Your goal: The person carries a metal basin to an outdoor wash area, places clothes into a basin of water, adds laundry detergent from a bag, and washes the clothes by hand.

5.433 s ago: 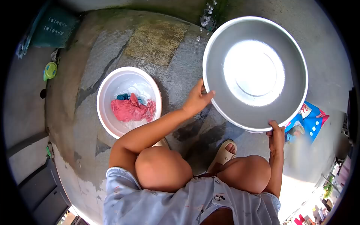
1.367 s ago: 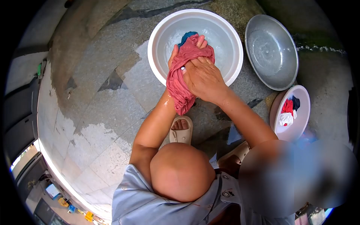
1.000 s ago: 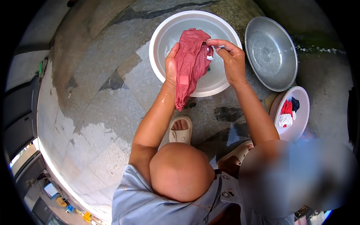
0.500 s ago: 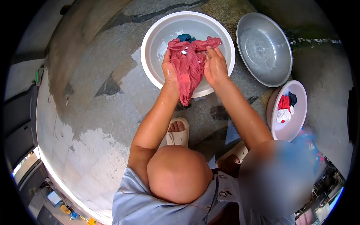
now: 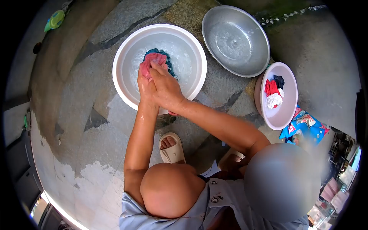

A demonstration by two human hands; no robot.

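A wet pink garment [image 5: 155, 60] is bunched up between my two hands above the white basin [image 5: 119, 57]. My left hand [image 5: 146, 89] is closed round its lower side. Across it from the right lies my right hand [image 5: 166, 86], fingers pressed into the cloth. Much of the garment is hidden by the hands, and a bit of pink pokes out below my right wrist. Behind it a dark teal cloth [image 5: 171, 66] sits in the basin's water. Both forearms reach over the near rim.
Right of the basin stands a large metal basin [image 5: 218, 57] with a wet bottom. A pale pink tub [image 5: 289, 107] holds red, white and dark clothes [image 5: 273, 100]. Beside it lies a blue printed packet [image 5: 304, 122]. The stone floor [image 5: 96, 149] is partly wet.
My hands have come together and gathered the pink garment, which hung spread between them before, into a bunch. The camera's view has shifted, bringing the blue packet more into sight.
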